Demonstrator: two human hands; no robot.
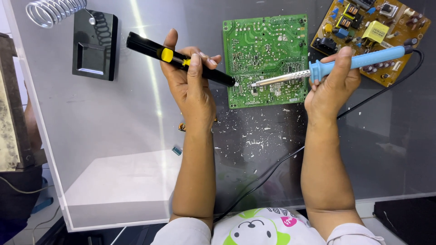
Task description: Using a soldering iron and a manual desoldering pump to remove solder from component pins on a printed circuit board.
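Note:
My left hand grips a black desoldering pump with a yellow button, its nozzle touching the left edge of a green circuit board lying solder side up. My right hand holds a blue-handled soldering iron. The iron's metal tip rests on the lower part of the green board, a short way right of the pump nozzle. A black cord runs from the iron's handle down toward my body.
A second, tan circuit board with components lies at the top right. A black soldering iron stand with a coil spring sits at top left. Solder flecks and a small component litter the glossy work surface.

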